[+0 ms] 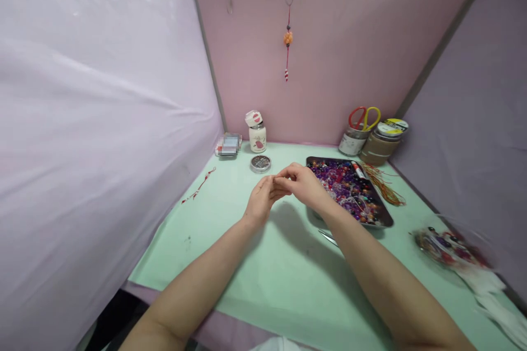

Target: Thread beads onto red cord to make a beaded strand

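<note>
My left hand (262, 198) and my right hand (303, 182) meet above the middle of the table, fingertips almost touching. Both are closed in a pinch, and whatever lies between the fingers is too small to make out. Just right of my right hand is a dark tray (385, 218) filled with purple, red, black and amber beads (335, 178). A small round tin (261, 163) of tiny dark pieces sits behind my left hand. Partly hidden under my right forearm, a pointed metal tool (327, 237) rests on the cloth.
A beaded strand (200, 185) lies at the left. Behind stand a white jar (257, 138), a pot with scissors (353, 140) and a brown jar (381, 148). Cords (382, 184) lie beside the tray; a clear bag of beads (448, 247) is at right. A beaded pendant (287, 38) hangs on the back wall.
</note>
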Demonstrator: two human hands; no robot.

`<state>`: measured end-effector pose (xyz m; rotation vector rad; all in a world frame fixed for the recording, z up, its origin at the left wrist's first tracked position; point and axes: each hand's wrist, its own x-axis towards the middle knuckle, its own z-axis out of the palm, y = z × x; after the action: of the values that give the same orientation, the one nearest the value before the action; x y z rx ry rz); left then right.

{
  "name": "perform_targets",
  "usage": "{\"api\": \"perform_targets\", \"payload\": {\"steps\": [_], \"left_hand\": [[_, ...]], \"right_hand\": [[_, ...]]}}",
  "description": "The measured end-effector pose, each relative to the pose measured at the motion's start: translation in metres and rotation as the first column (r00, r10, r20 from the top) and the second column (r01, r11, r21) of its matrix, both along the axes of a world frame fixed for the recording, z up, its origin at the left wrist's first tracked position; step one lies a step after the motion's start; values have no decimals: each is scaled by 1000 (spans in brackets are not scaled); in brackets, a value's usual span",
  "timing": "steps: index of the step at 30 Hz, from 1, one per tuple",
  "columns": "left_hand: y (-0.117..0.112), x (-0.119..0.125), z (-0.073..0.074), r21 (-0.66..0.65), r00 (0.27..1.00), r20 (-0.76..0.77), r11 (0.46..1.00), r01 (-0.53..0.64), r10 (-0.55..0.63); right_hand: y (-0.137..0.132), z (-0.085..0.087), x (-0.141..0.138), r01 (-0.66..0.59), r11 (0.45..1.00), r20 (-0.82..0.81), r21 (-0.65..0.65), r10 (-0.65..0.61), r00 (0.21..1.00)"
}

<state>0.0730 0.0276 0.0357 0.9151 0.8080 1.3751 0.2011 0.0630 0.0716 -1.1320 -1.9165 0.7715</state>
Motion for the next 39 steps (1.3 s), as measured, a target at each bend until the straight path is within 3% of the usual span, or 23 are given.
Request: {"api": "perform_targets", "payload": {"steps": [6, 18, 24, 39], "left_hand": [[-7, -1, -10, -23, 1000, -26, 1000, 8, -9], [-8, -3, -10, -20, 987, -153, 998, -57, 53], [-8, -6, -10, -38, 982, -183, 998, -56, 48], [-6, -6, -15, -64, 982, -191, 998, -24, 11]], "right_hand": [[3, -9, -5, -62, 995, -111, -81, 53, 992], [-1, -9, -8, -165, 969, -257, -183, 114, 960], [-4, -7, -10, -135, 967, -320, -217, 61, 946], [-5, -4, -5, -65, 966, -296, -249, -12, 955]]}}
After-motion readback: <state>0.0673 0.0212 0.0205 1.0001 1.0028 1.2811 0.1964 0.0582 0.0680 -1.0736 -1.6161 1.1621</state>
